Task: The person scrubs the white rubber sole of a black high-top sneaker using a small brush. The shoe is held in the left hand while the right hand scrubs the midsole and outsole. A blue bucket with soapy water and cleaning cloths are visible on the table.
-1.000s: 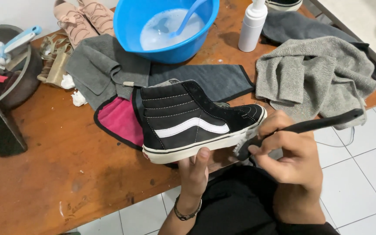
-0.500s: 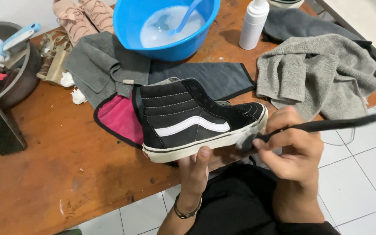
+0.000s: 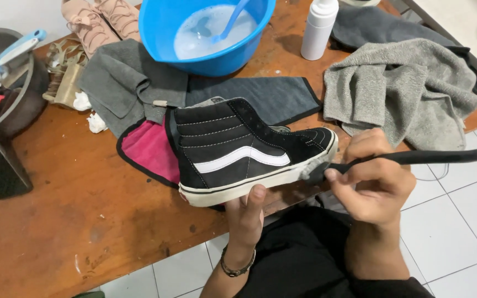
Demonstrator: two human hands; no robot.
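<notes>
My left hand (image 3: 248, 215) holds a black high-top shoe (image 3: 238, 146) from underneath, thumb against its white sole, over the front edge of a wooden table (image 3: 73, 215). The shoe has a white side stripe and points right. My right hand (image 3: 372, 179) grips a long black-handled brush (image 3: 415, 158), with the brush head pressed to the white rubber edge near the toe. A bracelet sits on my left wrist.
A blue basin (image 3: 208, 33) of soapy water with a blue brush stands at the back. A white bottle (image 3: 319, 27), grey towels (image 3: 404, 91), a pink-and-black cloth (image 3: 150, 152), tan shoes (image 3: 100, 16) and a dark bucket (image 3: 12, 83) with tools surround it. White floor tiles lie at right.
The brush head has slid a little along the sole edge near the toe. The shoe and my left hand stay in nearly the same place.
</notes>
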